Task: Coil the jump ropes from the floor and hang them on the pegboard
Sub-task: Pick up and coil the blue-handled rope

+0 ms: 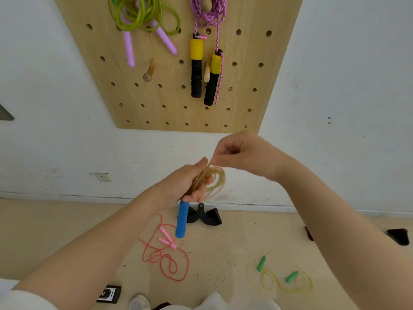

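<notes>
Our fingers are busy with one rope in the head view, the only view we have. The left hand [190,182] is curled round a bundle of tan rope [212,180], with a blue handle [182,219] hanging below the palm. The right hand [243,153] pinches a strand of that same rope just above the bundle, its fingers closed on it; motion blur keeps us from telling how many loops are made.

On the pegboard [245,74] above, two ropes already hang from pegs: a green rope [143,14] with lilac handles at the upper left, and a pink braided rope [210,12] with yellow and black handles to its right. A bare wooden peg [149,71] sticks out lower down, between the two, and we judge it a likely place for the rope in our hands.

On the floor [223,242] below, two ropes lie loose and uncoiled: a red rope [165,258] with pink handles near the middle, and a yellow rope [279,280] with green handles off to the right, well apart from it.

So we reckon two are done, one is being coiled, and two are left to pick up.
</notes>
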